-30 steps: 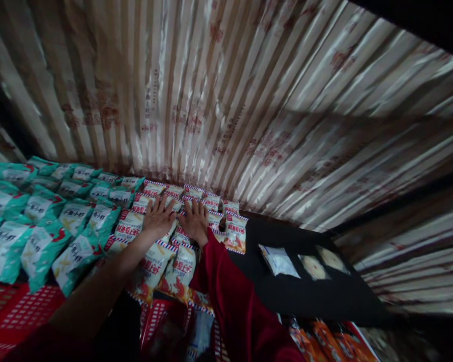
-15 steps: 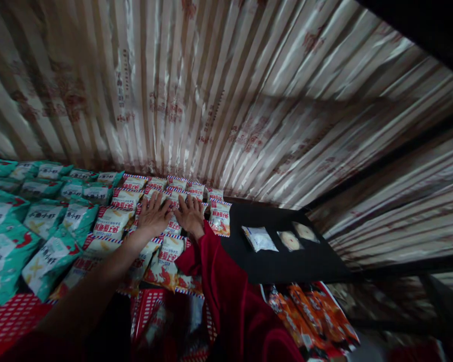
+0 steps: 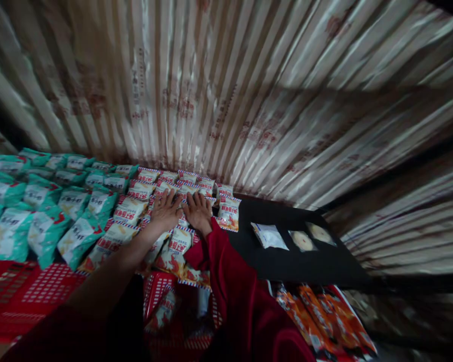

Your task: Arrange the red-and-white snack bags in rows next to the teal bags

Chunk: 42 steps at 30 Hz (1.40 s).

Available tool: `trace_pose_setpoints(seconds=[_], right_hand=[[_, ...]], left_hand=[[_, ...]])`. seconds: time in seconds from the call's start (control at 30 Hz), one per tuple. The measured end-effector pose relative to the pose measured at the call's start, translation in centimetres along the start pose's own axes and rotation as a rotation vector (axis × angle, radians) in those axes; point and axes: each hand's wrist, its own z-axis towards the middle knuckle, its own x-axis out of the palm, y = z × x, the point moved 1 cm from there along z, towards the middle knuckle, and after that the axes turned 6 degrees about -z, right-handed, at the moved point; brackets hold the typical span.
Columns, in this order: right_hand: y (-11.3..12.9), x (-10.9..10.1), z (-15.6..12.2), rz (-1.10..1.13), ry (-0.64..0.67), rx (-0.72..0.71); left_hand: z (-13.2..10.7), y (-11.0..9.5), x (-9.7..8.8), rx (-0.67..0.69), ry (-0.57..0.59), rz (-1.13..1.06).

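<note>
Several white and orange snack bags (image 3: 127,209) with red print and striped edges lie in rows on a black shelf (image 3: 245,254). My left hand (image 3: 166,211) rests on the middle of these rows, fingers spread and pointing away from me. Just to its right, my right hand (image 3: 198,212) lies on the same bags, also with fingers stretched out. Both palms face down, and neither hand grips a bag. The bags right under the palms are partly hidden. Left of them stand rows of teal snack bags (image 3: 75,203).
To the right on the shelf lie a white packet (image 3: 270,236) and two round, pale wrapped items (image 3: 302,241). Below the front edge are red baskets (image 3: 33,289), one holding a few bags, and a box of orange packets (image 3: 324,322). Printed plastic sheeting (image 3: 196,95) hangs behind.
The view has shifted, so the shelf and bags sit further right and slightly higher in the picture. Both hands stay flat on about the same bags.
</note>
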Motion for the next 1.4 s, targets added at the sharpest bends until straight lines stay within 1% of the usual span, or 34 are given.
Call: trace_pose_setpoints(seconds=[0.07, 0.13, 0.2, 0.27, 0.3, 0.4, 0.47, 0.53, 0.57, 0.63, 0.7, 0.77, 0.87, 0.93, 0.97, 1.0, 1.07, 1.13, 1.2, 1.23, 1.3, 1.4], right_hand=[[0.0, -0.5, 0.2, -0.023, 0.023, 0.011], [0.2, -1.4, 0.7, -0.055, 0.025, 0.033], [0.8, -2.0, 1.2, -0.085, 0.013, 0.013], [1.9, -2.0, 1.3, -0.106, -0.018, -0.015], [2.5, -1.7, 1.3, -0.117, -0.034, -0.034], [3.9, 0.2, 0.6, -0.146, -0.061, -0.081], [4.2, 1.4, 0.4, -0.158, -0.091, -0.07], [4.0, 1.8, 0.5, -0.155, -0.104, -0.085], [4.0, 1.6, 0.8, -0.149, -0.114, -0.096], [4.5, 0.5, 1.6, -0.126, -0.137, -0.108], [6.0, -1.0, 2.5, -0.091, -0.146, -0.134], [8.8, -2.4, 3.1, -0.052, -0.147, -0.202], [14.1, -3.6, 3.2, 0.032, -0.135, -0.363], [17.4, -4.0, 2.6, 0.079, -0.14, -0.445], [18.8, -4.0, 2.2, 0.093, -0.152, -0.485], [20.0, -4.1, 1.8, 0.106, -0.171, -0.514], [21.6, -4.0, 1.0, 0.134, -0.186, -0.557], [22.6, -3.7, 0.7, 0.158, -0.178, -0.56], [23.2, -3.1, 0.9, 0.175, -0.136, -0.52], [23.4, -2.8, 1.1, 0.179, -0.107, -0.5], [24.0, -2.0, 1.5, 0.171, -0.052, -0.499], [24.7, -1.3, 1.9, 0.144, -0.017, -0.534]], left_hand=[[0.0, 0.2, -0.4, 0.012, 0.016, -0.028], [0.0, 0.6, -1.4, 0.044, -0.042, -0.048], [-0.2, 1.5, -2.5, 0.034, -0.124, -0.052], [-0.8, 2.5, -3.2, 0.007, -0.167, -0.051], [-1.2, 3.0, -3.3, -0.004, -0.166, -0.051], [-2.3, 4.1, -2.3, -0.014, -0.121, -0.06], [-2.7, 4.4, -1.3, -0.011, -0.108, -0.065], [-2.7, 4.6, -0.8, -0.002, -0.129, -0.066], [-2.6, 4.6, -0.9, 0.014, -0.139, -0.068], [-2.5, 5.0, -2.1, 0.05, -0.182, -0.069], [-2.6, 5.9, -4.3, 0.081, -0.228, -0.061], [-3.1, 7.5, -6.9, 0.051, -0.265, -0.03], [-4.9, 10.7, -10.3, -0.036, -0.311, 0.014], [-6.9, 12.7, -11.8, -0.1, -0.363, 0.044], [-8.2, 13.6, -12.2, -0.127, -0.39, 0.055], [-9.5, 14.5, -12.4, -0.172, -0.43, 0.065], [-12.2, 15.9, -12.1, -0.263, -0.513, 0.086], [-14.6, 17.0, -11.2, -0.345, -0.553, 0.093], [-16.0, 17.9, -10.1, -0.386, -0.568, 0.106], [-16.3, 18.3, -9.7, -0.398, -0.566, 0.11], [-16.2, 18.8, -9.2, -0.391, -0.543, 0.11], [-14.9, 19.4, -9.4, -0.351, -0.475, 0.104]])
